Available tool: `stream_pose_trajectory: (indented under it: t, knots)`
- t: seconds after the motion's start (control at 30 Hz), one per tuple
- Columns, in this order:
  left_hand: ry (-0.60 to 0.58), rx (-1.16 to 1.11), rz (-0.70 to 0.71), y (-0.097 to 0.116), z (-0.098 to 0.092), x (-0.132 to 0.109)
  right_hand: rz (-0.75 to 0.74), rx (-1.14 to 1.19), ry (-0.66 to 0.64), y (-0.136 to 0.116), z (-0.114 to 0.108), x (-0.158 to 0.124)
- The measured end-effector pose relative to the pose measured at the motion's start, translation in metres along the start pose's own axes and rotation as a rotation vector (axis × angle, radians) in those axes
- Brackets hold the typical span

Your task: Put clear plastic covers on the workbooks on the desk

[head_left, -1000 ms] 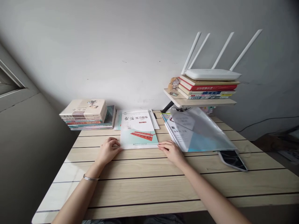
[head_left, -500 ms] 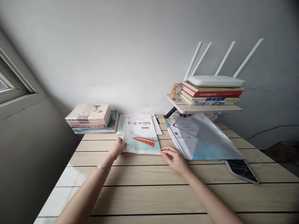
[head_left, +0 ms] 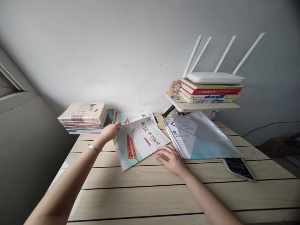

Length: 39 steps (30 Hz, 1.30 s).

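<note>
A white and pale green calligraphy booklet (head_left: 138, 140) with red shapes on its cover lies turned at an angle on the wooden table (head_left: 145, 178). My left hand (head_left: 112, 130) pinches its upper left edge, the fingertips partly hidden behind it. Beside the booklet's lower right edge rests my right hand (head_left: 171, 158), its fingers apart and holding nothing. Behind the angled booklet lies another booklet (head_left: 128, 118) with similar red shapes, partly covered.
At the back left stands a stack of books (head_left: 82, 117). A clear folder with books (head_left: 203, 137) covers part of a dark tablet-like device (head_left: 239, 168) on the right. Above, a small shelf (head_left: 201, 106) carries books and a white router (head_left: 214, 77).
The upper booklet has turned clockwise, uncovering more of the booklet behind. My left hand has moved up and left with its edge; my right hand has shifted slightly left. The view has shifted slightly.
</note>
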<state>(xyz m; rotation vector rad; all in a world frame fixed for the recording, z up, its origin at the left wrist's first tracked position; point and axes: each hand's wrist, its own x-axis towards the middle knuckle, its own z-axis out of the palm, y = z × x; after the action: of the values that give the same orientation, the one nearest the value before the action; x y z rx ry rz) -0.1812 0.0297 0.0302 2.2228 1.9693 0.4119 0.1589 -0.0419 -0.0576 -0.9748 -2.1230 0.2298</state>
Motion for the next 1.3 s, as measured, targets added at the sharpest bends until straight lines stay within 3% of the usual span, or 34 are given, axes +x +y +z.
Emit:
stream_pose_trajectory:
  t: [0.17,0.27,0.33,0.53,0.67,0.9,1.07,1.3]
  knots:
    - [0.096,0.095,0.104,0.025,-0.004,0.029,-0.031,0.011,-0.039,-0.004,-0.001,0.0]
    - [0.221,0.153,0.196,0.04,0.002,0.021,-0.033,0.008,-0.044,-0.005,-0.001,0.0]
    - [0.263,0.169,0.263,0.045,0.01,0.002,-0.04,0.008,-0.038,-0.004,-0.001,0.0]
    - [0.18,0.097,0.304,0.036,0.044,-0.091,-0.057,0.013,-0.017,-0.01,0.006,0.003]
    - [0.199,-0.031,0.324,0.025,0.065,-0.122,-0.112,0.023,-0.034,-0.036,0.03,0.02]
    - [0.279,-0.056,0.385,0.016,0.074,-0.121,-0.118,-0.113,-0.158,-0.092,0.088,0.058]
    - [0.253,0.027,0.4,-0.001,0.067,-0.12,-0.109,-0.183,-0.219,-0.101,0.095,0.066]
    - [0.337,-0.008,0.379,-0.016,0.069,-0.114,-0.069,-0.272,-0.232,-0.111,0.118,0.079]
